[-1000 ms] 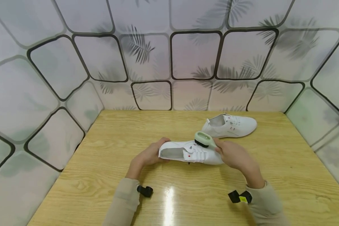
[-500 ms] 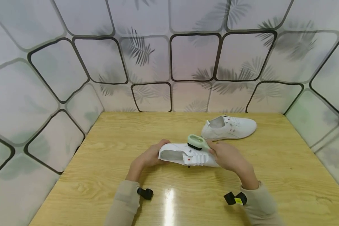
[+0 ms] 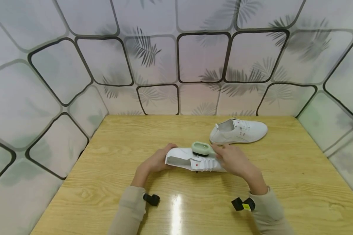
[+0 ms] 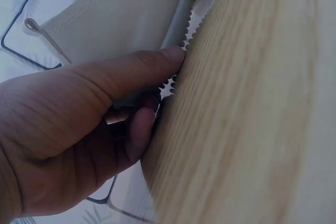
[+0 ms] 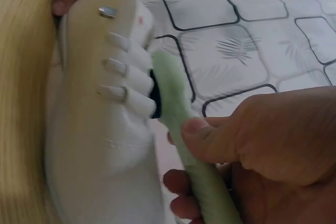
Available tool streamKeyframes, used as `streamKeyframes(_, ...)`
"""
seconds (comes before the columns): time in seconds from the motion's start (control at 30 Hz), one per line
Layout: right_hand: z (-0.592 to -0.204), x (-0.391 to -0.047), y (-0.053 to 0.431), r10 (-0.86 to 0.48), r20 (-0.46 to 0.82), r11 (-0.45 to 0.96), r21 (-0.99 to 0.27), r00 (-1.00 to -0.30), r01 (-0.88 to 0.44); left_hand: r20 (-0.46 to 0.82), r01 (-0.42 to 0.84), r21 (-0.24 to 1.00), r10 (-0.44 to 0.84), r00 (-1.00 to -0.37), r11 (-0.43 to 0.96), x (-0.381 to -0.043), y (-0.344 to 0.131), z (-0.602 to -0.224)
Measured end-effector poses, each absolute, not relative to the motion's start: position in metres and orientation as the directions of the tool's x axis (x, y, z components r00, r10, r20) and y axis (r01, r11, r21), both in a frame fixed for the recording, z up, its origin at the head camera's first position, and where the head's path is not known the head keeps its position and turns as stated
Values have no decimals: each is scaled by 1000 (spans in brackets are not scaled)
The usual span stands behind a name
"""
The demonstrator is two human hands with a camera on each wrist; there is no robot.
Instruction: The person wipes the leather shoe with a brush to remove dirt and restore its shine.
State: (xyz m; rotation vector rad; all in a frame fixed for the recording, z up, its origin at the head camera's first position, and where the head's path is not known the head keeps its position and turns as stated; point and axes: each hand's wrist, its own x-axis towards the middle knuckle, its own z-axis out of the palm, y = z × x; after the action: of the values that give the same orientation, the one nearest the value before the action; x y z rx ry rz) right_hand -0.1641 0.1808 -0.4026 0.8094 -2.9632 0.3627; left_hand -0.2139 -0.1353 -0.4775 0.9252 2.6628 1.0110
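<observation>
A white lace-up shoe lies in front of the person, heel to the left and toe to the right. The left hand grips its heel end; in the left wrist view the thumb lies along the side by the ridged sole edge, with fingers curled beneath. The right hand holds a pale green brush by its handle. Dark bristles meet the upper beside the laces. The right hand hides the shoe's toe in the head view.
A second white shoe stands behind on the wooden table, toe to the right. Patterned panels with dark outlines and leaf prints wall in the table at the back and sides.
The right hand has drawn the brush leftward along the shoe, from near the laces toward the opening. The left hand keeps its hold on the heel, and the second shoe stays put.
</observation>
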Motion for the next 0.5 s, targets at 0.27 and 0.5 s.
streamKeyframes(0.27, -404, -168, 177, -416, 76, 888, -182, -906, -423, 76, 480, 658, 582, -809, 580, -213, -136, -476)
streamKeyframes(0.5, -405, -167, 171, -489, 114, 834, -228, -865, -502, 78, 476, 668, 582, -809, 572, -212, -135, -475)
